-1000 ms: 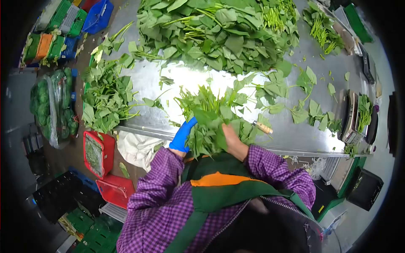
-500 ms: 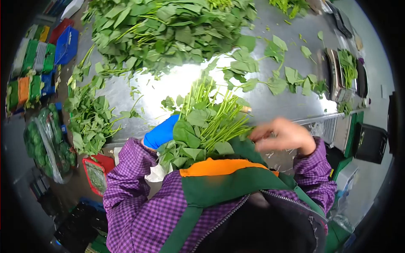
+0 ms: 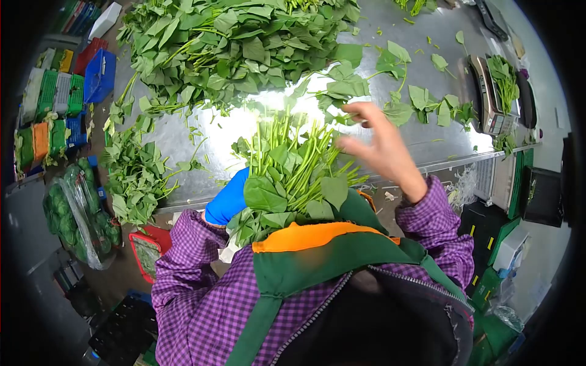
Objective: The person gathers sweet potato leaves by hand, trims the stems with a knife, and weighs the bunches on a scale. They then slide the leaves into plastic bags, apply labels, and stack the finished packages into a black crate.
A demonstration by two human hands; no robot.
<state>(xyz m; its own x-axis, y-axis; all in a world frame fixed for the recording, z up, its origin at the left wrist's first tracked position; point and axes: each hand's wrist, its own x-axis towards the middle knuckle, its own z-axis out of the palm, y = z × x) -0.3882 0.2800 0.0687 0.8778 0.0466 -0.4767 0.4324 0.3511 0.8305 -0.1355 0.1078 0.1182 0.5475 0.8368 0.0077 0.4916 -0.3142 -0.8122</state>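
A bunch of leafy green stems (image 3: 296,155) stands against the front of the green and orange apron, at the near edge of the metal table (image 3: 183,140). My left hand (image 3: 227,198), in a blue glove, is wrapped round the left side of this bunch; its fingers are hidden behind leaves. To the right of the stem tops is my right hand (image 3: 378,140), bare and slightly blurred, with thumb and fingers apart and nothing between them. Beyond both hands lies a large heap of leafy greens (image 3: 238,49).
A smaller leafy pile (image 3: 131,174) lies at the table's left. Loose sprigs (image 3: 427,104) are at the right, near a scale (image 3: 495,121) holding greens. Stacked crates (image 3: 55,91), a blue crate (image 3: 99,76), a bag of greens (image 3: 79,213) and a red crate (image 3: 146,250) are left.
My right hand has moved up and left, from beside the bunch's lower right to near the stem tops. The stems now stand more upright.
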